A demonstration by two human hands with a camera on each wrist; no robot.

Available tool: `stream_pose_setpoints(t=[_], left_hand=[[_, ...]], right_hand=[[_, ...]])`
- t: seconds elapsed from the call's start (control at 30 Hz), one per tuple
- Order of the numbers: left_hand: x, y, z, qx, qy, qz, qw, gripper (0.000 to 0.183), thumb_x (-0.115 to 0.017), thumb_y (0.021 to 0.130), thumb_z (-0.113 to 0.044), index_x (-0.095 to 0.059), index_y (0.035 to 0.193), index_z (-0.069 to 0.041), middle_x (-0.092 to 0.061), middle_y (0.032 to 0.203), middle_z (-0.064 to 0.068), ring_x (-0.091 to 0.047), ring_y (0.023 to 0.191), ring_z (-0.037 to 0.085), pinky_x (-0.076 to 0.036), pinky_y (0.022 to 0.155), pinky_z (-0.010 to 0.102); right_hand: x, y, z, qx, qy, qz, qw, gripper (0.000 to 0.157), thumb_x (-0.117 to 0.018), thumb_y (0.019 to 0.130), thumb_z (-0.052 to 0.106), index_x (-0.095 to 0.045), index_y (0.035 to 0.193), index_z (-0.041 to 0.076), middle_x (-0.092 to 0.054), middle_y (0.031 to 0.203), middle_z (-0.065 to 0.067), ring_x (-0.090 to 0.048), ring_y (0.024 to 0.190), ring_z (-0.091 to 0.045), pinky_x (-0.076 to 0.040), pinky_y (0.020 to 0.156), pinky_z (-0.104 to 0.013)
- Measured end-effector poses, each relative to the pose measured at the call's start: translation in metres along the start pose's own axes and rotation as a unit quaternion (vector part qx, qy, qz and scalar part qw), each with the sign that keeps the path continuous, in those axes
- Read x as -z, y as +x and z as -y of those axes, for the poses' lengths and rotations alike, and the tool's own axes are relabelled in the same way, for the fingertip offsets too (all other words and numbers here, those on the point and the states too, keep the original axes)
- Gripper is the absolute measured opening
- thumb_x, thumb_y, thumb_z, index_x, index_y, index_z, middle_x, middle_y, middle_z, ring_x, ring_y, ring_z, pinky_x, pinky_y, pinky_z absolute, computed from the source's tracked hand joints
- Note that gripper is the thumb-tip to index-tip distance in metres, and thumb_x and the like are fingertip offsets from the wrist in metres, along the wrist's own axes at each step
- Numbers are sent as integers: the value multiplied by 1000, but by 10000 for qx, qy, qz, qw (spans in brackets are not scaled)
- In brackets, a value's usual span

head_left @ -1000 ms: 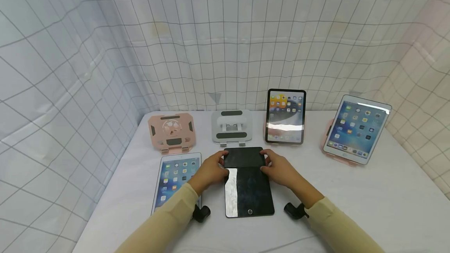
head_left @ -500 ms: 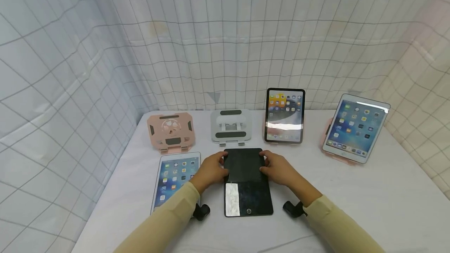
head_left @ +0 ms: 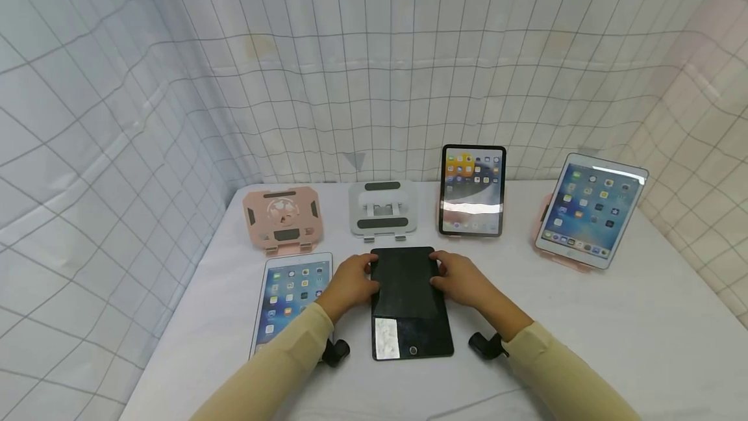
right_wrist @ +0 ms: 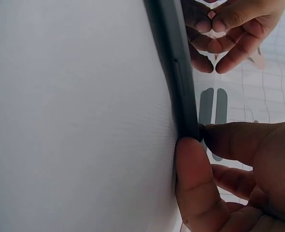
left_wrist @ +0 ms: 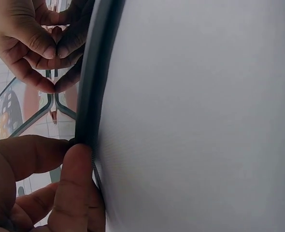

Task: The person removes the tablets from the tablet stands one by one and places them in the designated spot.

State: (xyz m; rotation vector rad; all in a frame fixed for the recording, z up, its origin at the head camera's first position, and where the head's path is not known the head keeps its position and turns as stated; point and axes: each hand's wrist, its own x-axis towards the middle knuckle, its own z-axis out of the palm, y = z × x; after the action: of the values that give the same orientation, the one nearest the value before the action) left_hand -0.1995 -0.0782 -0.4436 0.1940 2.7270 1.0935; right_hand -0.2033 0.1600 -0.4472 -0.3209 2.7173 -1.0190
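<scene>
A black tablet (head_left: 411, 336), its screen dark and its round button at the near end, lies in the middle of the table. Its left edge is pinched between the thumb and fingers of my left hand (head_left: 353, 281), towards the far end. Opposite, my right hand (head_left: 458, 278) pinches the right edge the same way. Both wrist views show thumb and fingertips on the tablet's thin rim (left_wrist: 95, 77), with the other hand mirrored in the glossy screen. A white tablet (head_left: 292, 284) with a lit screen lies beside my left forearm, which partly covers it.
Behind stand a pink tablet stand (head_left: 284, 216) and a grey-white stand (head_left: 382, 208). To the right, a black-framed tablet (head_left: 472, 190) and a white tablet (head_left: 592, 210) lean on pink stands. Grid-patterned white curtain (head_left: 380, 70) surrounds the table (head_left: 555, 304).
The reflections on the black tablet's screen have shifted: the dark part reaches further towards the near end and the white patch has shrunk. Both hands keep their hold.
</scene>
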Motion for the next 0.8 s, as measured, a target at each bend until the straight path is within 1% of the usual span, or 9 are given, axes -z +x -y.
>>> stream_pose_setpoints(t=[0.17,0.4,0.5,0.67,0.8], left_hand=[[1,0,-2,-17,106,24,9999,58,-73,81,-2,-56,136,2,-58,101,13,-55,88,25,-50,70,34],[4,-1,-2,80,127,74,9999,57,-72,82,-2,-57,136,2,-59,105,15,-56,88,26,-51,73,35],[4,-2,-3,56,127,79,9999,55,-72,82,-2,-58,135,3,-58,104,15,-55,88,25,-51,75,36],[4,-4,-5,-98,236,52,9997,54,-72,81,-2,-59,133,6,-56,100,15,-53,86,25,-49,77,38],[2,-3,-5,-108,330,90,9994,56,-73,82,-5,-57,135,5,-56,109,21,-54,91,27,-49,84,42]], right_hand=[[0,0,1,-5,-35,12,10000,49,-69,89,4,-53,135,-4,-57,83,-7,-57,56,-14,-49,53,-30],[-1,1,1,4,-136,-33,9999,48,-69,89,4,-55,134,-4,-58,84,-6,-57,57,-14,-48,55,-30],[-1,1,2,-7,-124,-29,9999,47,-69,89,4,-56,133,-4,-58,83,-6,-57,58,-14,-48,55,-30],[-1,1,2,-15,-105,-12,9999,42,-70,89,4,-58,129,-5,-56,84,-6,-56,60,-14,-49,55,-29],[-1,1,0,-7,-36,18,10000,41,-70,89,5,-59,128,-5,-56,84,-6,-56,62,-14,-49,56,-29]])
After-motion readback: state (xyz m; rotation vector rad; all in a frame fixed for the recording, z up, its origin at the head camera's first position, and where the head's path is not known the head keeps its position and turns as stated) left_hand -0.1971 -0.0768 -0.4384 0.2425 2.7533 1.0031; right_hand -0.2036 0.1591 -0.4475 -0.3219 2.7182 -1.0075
